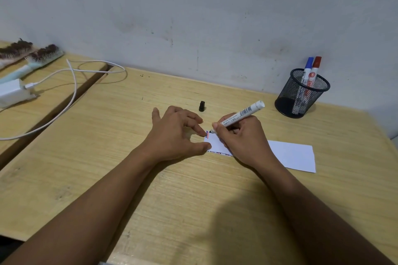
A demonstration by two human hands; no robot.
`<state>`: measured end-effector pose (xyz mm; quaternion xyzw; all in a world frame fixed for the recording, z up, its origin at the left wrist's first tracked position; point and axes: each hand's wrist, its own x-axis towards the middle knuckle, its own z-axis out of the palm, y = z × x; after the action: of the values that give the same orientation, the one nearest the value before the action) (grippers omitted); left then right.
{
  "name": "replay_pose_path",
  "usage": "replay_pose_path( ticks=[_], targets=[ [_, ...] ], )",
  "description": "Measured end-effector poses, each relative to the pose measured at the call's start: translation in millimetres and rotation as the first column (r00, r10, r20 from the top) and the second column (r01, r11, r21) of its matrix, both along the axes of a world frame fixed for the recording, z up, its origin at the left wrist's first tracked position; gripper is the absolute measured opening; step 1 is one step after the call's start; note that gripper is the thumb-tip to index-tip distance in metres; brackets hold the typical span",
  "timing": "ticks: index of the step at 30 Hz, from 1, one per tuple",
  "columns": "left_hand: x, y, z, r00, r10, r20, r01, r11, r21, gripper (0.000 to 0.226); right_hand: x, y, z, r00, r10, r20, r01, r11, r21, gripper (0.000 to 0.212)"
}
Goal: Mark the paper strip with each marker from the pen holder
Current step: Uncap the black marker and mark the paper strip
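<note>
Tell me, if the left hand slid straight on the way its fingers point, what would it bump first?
Probably the marker tip held by the right hand; the left hand points right along the paper strip.

Soft, even light falls from above and behind me, so my head throws a broad shadow on the desk (215,217) between my forearms. No glare. Edges bow outward; the far corners look slightly soft, perhaps blurred.

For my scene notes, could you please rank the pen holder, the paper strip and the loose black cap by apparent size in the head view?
1. paper strip, partly hidden
2. pen holder
3. black cap
</note>
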<state>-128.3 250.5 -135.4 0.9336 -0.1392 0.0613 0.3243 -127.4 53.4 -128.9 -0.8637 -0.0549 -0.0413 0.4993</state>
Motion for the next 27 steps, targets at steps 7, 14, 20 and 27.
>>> replay_pose_path(
  ticks=[7,14,20,27],
  targets=[
    [1.8,1.2,-1.1,1.000,-0.010,0.002,0.010,1.000,0.021,0.028,0.2,-2.0,1.4,0.999,0.030,-0.021,-0.031,0.999,-0.021,0.012],
    [2.0,1.1,-0.6,1.000,0.000,-0.006,0.000,1.000,0.031,0.027,-0.5,-3.5,2.0,0.998,0.063,-0.030,-0.064,0.997,-0.031,0.011],
    [2.1,0.4,-0.6,1.000,0.007,0.006,-0.007,0.999,0.045,0.029,-0.7,-0.9,3.6,0.999,0.045,-0.030,-0.046,0.998,-0.046,0.014],
    [1.9,-1.6,3.8,1.000,0.020,-0.003,-0.020,1.000,-0.023,0.028,0.2,-12.3,31.9,0.999,-0.027,-0.034,0.038,0.912,0.409,0.017]
  ],
)
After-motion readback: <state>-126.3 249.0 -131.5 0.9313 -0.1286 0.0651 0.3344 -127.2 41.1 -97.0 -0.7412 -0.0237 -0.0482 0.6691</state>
